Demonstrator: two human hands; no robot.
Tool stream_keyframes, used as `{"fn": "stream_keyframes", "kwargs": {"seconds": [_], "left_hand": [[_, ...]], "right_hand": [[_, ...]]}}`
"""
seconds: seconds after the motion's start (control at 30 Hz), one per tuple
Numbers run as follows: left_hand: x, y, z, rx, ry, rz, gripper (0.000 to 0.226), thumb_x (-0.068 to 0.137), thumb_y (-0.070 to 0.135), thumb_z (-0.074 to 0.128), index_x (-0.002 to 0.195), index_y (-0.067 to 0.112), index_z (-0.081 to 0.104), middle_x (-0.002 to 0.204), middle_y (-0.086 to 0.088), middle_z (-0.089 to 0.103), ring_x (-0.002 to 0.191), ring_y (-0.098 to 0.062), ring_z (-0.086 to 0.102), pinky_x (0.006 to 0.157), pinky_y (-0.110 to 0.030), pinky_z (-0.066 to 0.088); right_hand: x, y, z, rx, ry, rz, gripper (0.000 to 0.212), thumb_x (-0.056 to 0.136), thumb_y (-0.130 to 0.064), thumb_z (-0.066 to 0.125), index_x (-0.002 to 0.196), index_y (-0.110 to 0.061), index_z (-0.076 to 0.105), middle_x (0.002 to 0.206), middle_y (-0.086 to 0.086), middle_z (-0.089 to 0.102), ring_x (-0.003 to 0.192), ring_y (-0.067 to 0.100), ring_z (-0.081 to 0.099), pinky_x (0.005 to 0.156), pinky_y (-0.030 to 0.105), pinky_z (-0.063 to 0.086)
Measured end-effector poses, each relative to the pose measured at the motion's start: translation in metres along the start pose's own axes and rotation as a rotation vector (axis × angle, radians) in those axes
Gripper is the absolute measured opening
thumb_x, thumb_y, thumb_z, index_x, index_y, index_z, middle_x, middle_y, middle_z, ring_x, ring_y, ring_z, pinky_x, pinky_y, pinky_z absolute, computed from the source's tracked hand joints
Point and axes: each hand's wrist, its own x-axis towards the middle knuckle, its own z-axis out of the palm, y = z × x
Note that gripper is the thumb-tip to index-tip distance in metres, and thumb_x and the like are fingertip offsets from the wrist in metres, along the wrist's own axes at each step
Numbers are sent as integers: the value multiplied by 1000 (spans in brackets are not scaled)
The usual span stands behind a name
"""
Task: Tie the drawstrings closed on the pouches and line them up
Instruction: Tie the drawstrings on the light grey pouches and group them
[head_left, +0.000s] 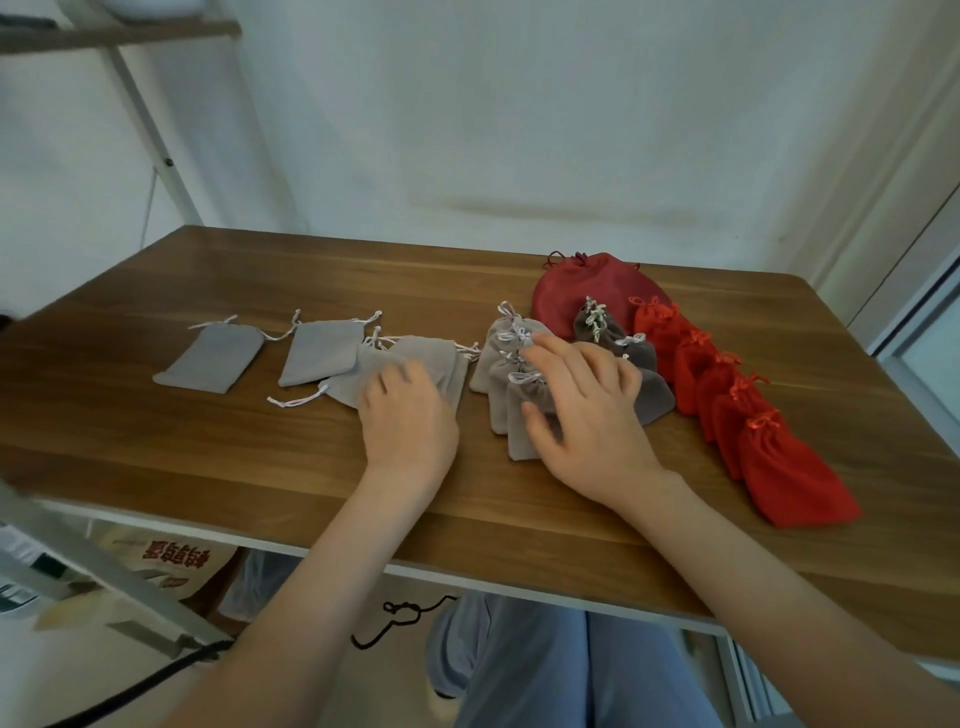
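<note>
On the wooden table (156, 447) lie several drawstring pouches. Two flat grey untied pouches (210, 356) (319, 351) lie at the left. My left hand (408, 421) rests flat on a small pile of light grey untied pouches (431, 358). My right hand (587, 410) lies with spread fingers on a row of tied light grey pouches (506, 358). Behind it sit darker grey tied pouches (652, 395), then a diagonal row of tied bright red pouches (789, 478). A larger dark red pouch (582, 291) lies at the back.
The table's white-edged front rim (519, 582) runs above my knees. A white shelf frame (150, 135) stands at the left, with a printed bag (176, 561) under the table. A window frame (914, 322) is at the right.
</note>
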Motion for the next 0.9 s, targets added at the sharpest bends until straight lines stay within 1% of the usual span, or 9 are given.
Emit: {"fn": "stream_keyframes", "kwargs": {"seconds": [0.13, 0.27, 0.33, 0.43, 0.53, 0.63, 0.7, 0.77, 0.9], "left_hand": [[2, -11, -10, -57, -66, 58, 30, 96, 32, 49, 110, 6, 50, 107, -13, 61, 101, -28, 57, 77, -33, 43], [1, -14, -18, 33, -24, 126, 16, 98, 20, 42, 102, 8, 53, 98, -13, 65, 89, -27, 61, 60, -28, 36], [-3, -13, -21, 83, 27, 117, 17, 100, 16, 37, 107, 8, 51, 98, -11, 66, 87, -27, 63, 57, -27, 34], [-6, -11, -25, 77, 123, 66, 26, 102, 17, 35, 123, 7, 45, 98, -10, 67, 86, -26, 66, 56, -26, 35], [-5, -13, -29, 39, 213, 58, 22, 100, 15, 40, 117, 2, 49, 88, -12, 68, 76, -27, 68, 52, -25, 34], [-5, -13, -29, -49, 262, 113, 22, 101, 19, 40, 108, 3, 54, 80, -11, 67, 67, -27, 67, 47, -26, 33], [-4, -14, -26, -89, 220, 120, 30, 103, 26, 31, 105, 8, 55, 82, -10, 66, 70, -26, 65, 49, -28, 35], [-3, -17, -23, -88, 158, 111, 33, 103, 31, 28, 105, 9, 53, 88, -11, 67, 77, -27, 64, 54, -30, 38], [2, -25, -19, -117, -76, 128, 37, 96, 38, 48, 119, 9, 52, 113, -9, 61, 104, -24, 58, 76, -32, 47]], "right_hand": [[3, -9, 1, -93, -32, -119, 43, 85, -27, 53, 127, -20, 55, 141, -2, 48, 126, 18, 38, 96, 39, 24], [5, -15, 6, -75, -51, -148, 38, 83, -27, 53, 120, -18, 59, 133, -1, 54, 126, 19, 38, 98, 40, 23], [6, -19, 9, -61, -57, -152, 36, 83, -28, 51, 117, -19, 60, 128, -2, 57, 123, 19, 40, 98, 39, 23], [8, -22, 13, -27, -69, -129, 35, 87, -30, 45, 117, -23, 61, 123, -6, 60, 115, 19, 41, 93, 37, 23], [14, -24, 16, 101, -39, -84, 34, 92, -27, 39, 116, -24, 63, 116, -7, 62, 102, 19, 44, 85, 31, 25], [25, -31, 13, 375, -88, -7, 31, 95, -17, 44, 122, -16, 60, 108, -2, 63, 96, 13, 43, 85, 24, 30], [32, -36, 12, 484, -191, 60, 33, 95, -12, 49, 128, -17, 54, 104, -2, 60, 92, 7, 42, 81, 21, 32], [37, -40, 14, 515, -297, 107, 35, 95, -13, 48, 129, -19, 51, 102, -3, 59, 87, 8, 44, 78, 22, 34], [39, -43, 16, 517, -385, 188, 35, 96, -14, 46, 130, -19, 49, 110, 0, 61, 93, 10, 51, 85, 28, 43]]}}
